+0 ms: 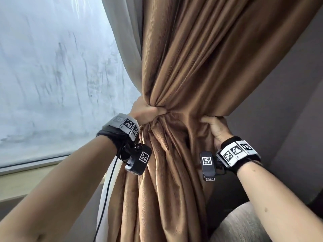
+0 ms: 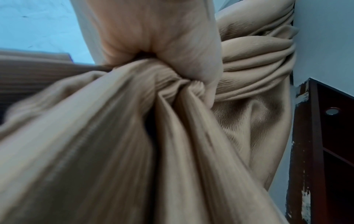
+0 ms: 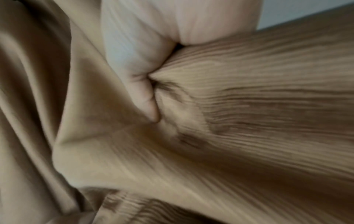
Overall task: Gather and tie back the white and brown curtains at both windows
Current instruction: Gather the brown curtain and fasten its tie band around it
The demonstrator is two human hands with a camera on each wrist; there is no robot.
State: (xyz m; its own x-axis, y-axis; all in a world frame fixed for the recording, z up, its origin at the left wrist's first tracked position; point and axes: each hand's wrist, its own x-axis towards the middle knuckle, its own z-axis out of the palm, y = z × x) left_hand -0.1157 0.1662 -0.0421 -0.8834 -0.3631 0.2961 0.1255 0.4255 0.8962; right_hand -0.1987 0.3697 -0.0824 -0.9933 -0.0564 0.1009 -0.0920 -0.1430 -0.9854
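Observation:
A brown ribbed curtain [image 1: 183, 58] hangs down the middle of the head view, bunched to a narrow waist at mid-height. My left hand [image 1: 148, 110] grips that waist from the left, fingers curled round the folds [image 2: 168, 78]. My right hand [image 1: 215, 126] grips the curtain's right edge just below, fingers curled into the cloth [image 3: 151, 84]. A white curtain [image 1: 125, 41] hangs behind the brown one on the window side, and its lower part shows at the bottom [image 1: 103, 206]. Most of both hands' fingers are buried in fabric.
A fogged, streaked window pane [image 1: 52, 75] fills the left, with a pale sill [image 1: 26, 180] below. A grey wall [image 1: 288, 102] stands on the right. A grey upholstered seat [image 1: 244, 224] lies lower right. Dark wooden shelving [image 2: 325, 151] stands against the wall.

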